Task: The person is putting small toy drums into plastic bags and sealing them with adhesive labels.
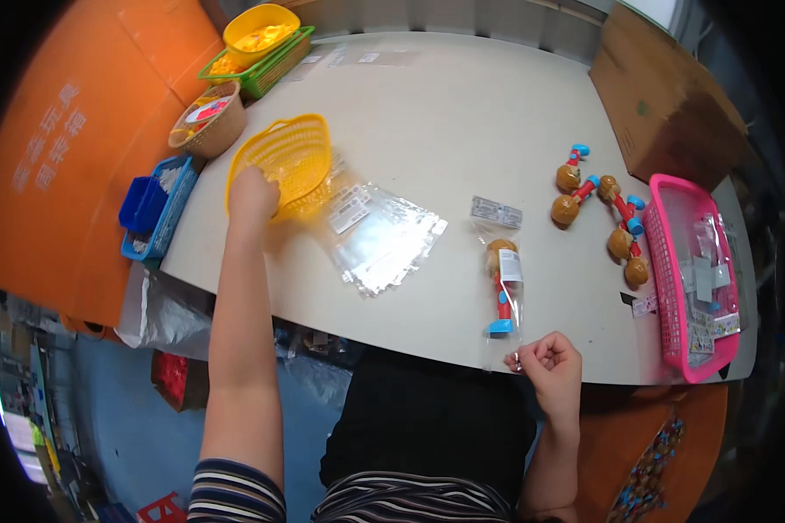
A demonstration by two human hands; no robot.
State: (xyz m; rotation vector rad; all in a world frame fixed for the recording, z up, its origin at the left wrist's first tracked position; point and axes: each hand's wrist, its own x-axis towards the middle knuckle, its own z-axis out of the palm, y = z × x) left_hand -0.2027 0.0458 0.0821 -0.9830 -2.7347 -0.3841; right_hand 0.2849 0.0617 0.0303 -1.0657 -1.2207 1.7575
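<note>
Head view shows my left hand [253, 193] curled on the yellow basket [286, 159] rim, while my right hand [547, 359] pinches the bagged toy [502, 288] (near the worktop [462, 113] edge).

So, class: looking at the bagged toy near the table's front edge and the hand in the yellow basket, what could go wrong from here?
The bagged toy lies close to the table edge, pinched only at its end by the right hand; a tug could drag it off. The left hand reaches into the tilted yellow basket, which might tip. The clear bags are loosely fanned and could slide.
</note>
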